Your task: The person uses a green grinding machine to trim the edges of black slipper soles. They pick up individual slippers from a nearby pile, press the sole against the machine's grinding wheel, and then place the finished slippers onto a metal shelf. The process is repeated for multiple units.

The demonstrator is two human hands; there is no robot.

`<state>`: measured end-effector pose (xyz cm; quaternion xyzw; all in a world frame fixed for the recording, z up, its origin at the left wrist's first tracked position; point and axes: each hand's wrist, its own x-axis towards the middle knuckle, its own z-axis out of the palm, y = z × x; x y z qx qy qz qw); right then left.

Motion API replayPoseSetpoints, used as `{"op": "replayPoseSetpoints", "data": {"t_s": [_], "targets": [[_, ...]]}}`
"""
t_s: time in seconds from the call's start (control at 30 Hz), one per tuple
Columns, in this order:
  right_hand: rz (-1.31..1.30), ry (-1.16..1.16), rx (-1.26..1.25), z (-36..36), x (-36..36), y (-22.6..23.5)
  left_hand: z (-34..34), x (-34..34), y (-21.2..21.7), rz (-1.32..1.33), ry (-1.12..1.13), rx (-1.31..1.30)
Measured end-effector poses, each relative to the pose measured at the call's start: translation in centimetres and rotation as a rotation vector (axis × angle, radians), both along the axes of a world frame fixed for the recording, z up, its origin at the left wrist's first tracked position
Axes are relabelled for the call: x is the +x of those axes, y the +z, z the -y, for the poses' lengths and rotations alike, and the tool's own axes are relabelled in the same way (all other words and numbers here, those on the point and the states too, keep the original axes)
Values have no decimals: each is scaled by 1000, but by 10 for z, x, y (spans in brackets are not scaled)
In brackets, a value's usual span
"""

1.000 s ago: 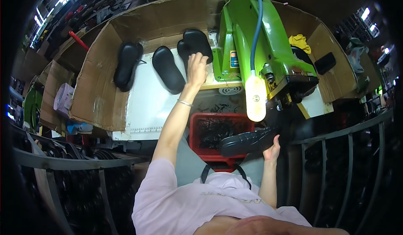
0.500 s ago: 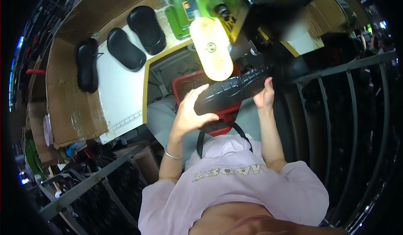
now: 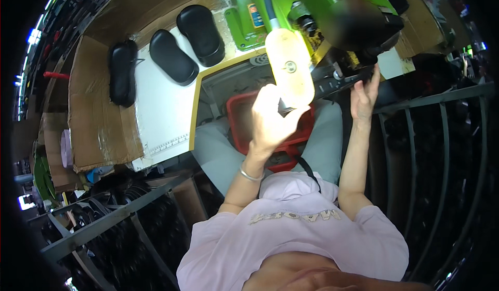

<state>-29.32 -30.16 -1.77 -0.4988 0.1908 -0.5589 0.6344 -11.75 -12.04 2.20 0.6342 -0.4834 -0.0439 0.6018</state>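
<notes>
A black shoe sole (image 3: pixel 332 86) with a ridged side edge is held up under the green machine (image 3: pixel 280 0), close to its working head. The lamp (image 3: pixel 289 67) with its bright yellowish face hangs in front and hides much of the sole. My left hand (image 3: pixel 271 122) grips the sole's left end, its fingertips partly washed out by the lamp's glare. At the other end my right hand (image 3: pixel 365 96) presses against the sole, thumb and fingers pointing up around it.
Two black soles, a left one (image 3: pixel 173 57) and a right one (image 3: pixel 201 34), lie on the white tabletop (image 3: pixel 166 109). Another black sole (image 3: pixel 122 73) leans by the cardboard wall (image 3: pixel 104 104). A red basket (image 3: pixel 234 111) sits between my knees. Metal racks (image 3: pixel 442 101) flank both sides.
Both hands have carried the sole up and to the right, from in front of me to beneath the machine's head. The lamp now covers part of it.
</notes>
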Motion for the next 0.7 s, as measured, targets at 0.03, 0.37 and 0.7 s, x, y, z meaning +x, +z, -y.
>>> {"op": "replayPoseSetpoints", "data": {"t_s": [0.03, 0.37, 0.7], "targets": [[4, 7, 11, 2, 1, 0, -2, 1, 2, -22, -13, 10], [-206, -12, -40, -16, 23, 13, -33, 16, -7, -238, 1, 5], [-262, -8, -194, -63, 63, -5, -98, 64, -46, -359, 66, 108]]}}
